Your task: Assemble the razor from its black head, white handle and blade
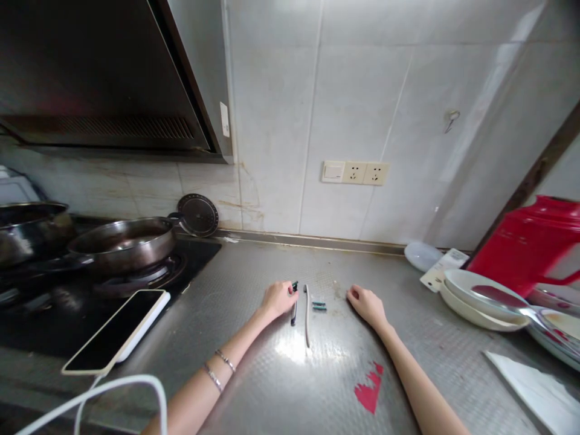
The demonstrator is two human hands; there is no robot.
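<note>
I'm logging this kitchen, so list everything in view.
hood: 1, dark, left
wall: 1, grey, back
socket panel: 1, cream, on wall
hook: 1, silvery, wall
cooktop: 1, black, left
pans: 2, silvery, cooktop
disc: 1, dark, by wall
phone: 1, black, left
cable: 1, white, left
counter: 1, grey, centre
slim stick: 1, dark, centre
thin strip: 1, white, centre
small cylinders: 2, green, centre
scrap: 1, red, counter
jug: 1, red, right
saucer: 1, white, back right
card: 1, white, by saucer
dishes: count unclear, white, right
spoon: 1, silvery, on dishes
sheet: 1, white, right
bracelets: 2, silvery, left arm
left hand: 1, at slim stick
right hand: 1, on counter
</note>
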